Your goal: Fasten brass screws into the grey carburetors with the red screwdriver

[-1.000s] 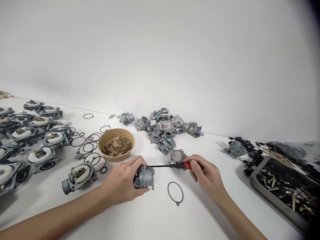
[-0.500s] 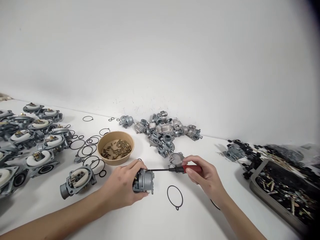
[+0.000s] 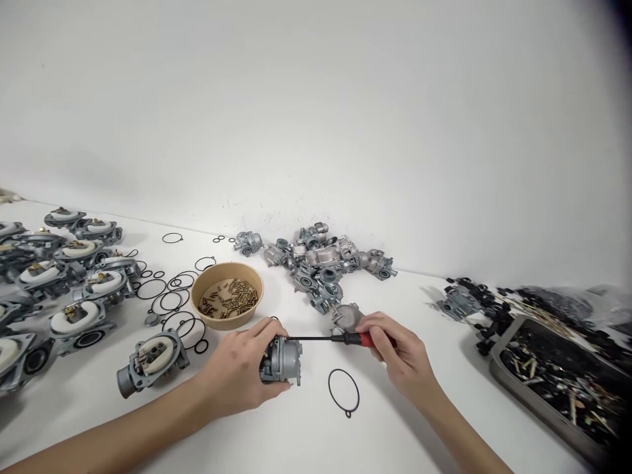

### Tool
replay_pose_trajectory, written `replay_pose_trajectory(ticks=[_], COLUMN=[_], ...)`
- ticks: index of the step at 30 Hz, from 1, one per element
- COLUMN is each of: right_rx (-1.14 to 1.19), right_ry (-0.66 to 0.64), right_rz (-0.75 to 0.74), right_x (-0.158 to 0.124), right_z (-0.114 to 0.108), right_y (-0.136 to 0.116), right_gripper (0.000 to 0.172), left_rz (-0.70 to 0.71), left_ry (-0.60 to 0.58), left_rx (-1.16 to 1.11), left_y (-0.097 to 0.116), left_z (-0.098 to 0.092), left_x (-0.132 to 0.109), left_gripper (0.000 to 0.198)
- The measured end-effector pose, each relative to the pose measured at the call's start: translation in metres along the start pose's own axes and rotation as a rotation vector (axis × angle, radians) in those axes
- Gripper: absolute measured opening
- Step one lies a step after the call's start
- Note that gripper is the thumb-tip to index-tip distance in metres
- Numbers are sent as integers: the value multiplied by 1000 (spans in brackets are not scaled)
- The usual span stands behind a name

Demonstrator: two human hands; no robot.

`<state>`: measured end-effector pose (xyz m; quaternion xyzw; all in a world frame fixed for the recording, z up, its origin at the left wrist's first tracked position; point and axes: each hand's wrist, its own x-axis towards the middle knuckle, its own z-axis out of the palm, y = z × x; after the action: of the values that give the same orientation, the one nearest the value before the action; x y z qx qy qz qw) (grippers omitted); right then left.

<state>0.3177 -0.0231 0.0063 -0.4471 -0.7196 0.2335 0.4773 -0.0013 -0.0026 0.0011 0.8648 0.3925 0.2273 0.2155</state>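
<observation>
Tabletop (image 3: 316, 438) under screwdriver (image 3: 348, 338), tip seemingly hidden.

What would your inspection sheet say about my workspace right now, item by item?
Surface: white tabletop.
Job's things: gray carburetor; red-handled screwdriver, tip at the carburetor's upper edge.
Clutter: loose black ring, bowl of brass-colored screws, carburetor pile, gray tray of mixed small parts.
Hands: left hand grips the carburetor; right hand holds the screwdriver's handle.
Cables: nothing seen for certain; thin strands behind the tray unclear.
Surroundings: white wall with faint dark marks behind the tabletop.
</observation>
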Motion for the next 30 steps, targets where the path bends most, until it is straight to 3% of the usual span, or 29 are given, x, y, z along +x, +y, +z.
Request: replay_pose_trajectory(ticks=[4, 7, 13, 17, 21, 24, 30], right_rx=[80, 82, 39, -15, -43, -85, 54], right_ry=[-26, -15, -35, -23, -47, 1, -79], right_rz=[-1, 79, 10, 7, -128, -108, -59], right_x=[0, -1, 1, 1, -1, -2, -2], right_z=[1, 1, -1, 0, 0, 0, -3], right_y=[-2, -3, -7, -9, -13, -13, -11], right_gripper=[13, 22, 16, 24, 11, 20, 14], left_rz=[10, 5, 0, 1, 7, 18, 1], left_ry=[2, 6, 4, 20, 19, 19, 5], left_rx=[-6, -17, -11, -1, -4, 2, 9], left_y=[-1, -1, -1, -2, -1, -1, -2], left_z=[1, 2, 2, 2, 2, 2, 2], left_x=[0, 0, 0, -1, -1, -1, -1], left_gripper=[52, 52, 52, 53, 50, 50, 50])
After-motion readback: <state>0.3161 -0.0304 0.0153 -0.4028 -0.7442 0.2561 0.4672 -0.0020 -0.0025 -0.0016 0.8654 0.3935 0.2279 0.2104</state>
